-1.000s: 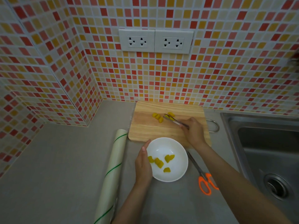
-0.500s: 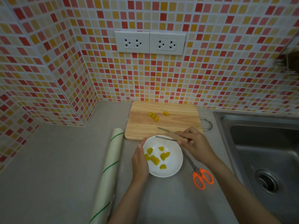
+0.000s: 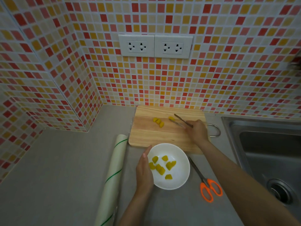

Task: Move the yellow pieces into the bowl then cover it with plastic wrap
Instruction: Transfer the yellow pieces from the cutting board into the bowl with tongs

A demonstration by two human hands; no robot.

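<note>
Tongs (image 3: 180, 122) lie in the grip of the right hand (image 3: 197, 132), their long axis running from the hand up and to the left across the wooden cutting board (image 3: 162, 136); the two metal arms are spread, their tips pointing toward the far left, with one yellow piece (image 3: 171, 118) lying between or just beside the tips; whether either tip touches it cannot be told. The right hand's fingers are curled closed around the tongs' handle end, over the right part of the board. A small cluster of yellow pieces (image 3: 158, 122) sits left of that one, nearer the board's middle, apart from the tongs.

The white bowl (image 3: 182, 176) stands on the grey counter (image 3: 57, 168) just in front of the board's near edge, its far rim overlapping the board in this view; inside it lie six or so yellow pieces (image 3: 160, 168), gathered toward the left and centre of the bowl floor. The left hand (image 3: 145, 172) rests against the bowl's left rim, fingers extended and held together, thumb up along the rim; it steadies the bowl rather than closing around it.

The plastic wrap roll (image 3: 114, 173) lies on the counter to the left of the bowl, its long axis running from near to far, tilted slightly rightward at the far end, with thin green lines across it. Orange-handled scissors (image 3: 205, 181) lie right of the bowl, blades pointing away toward the board, handles nearer the person. A steel sink (image 3: 268, 152) occupies the right side.
</note>
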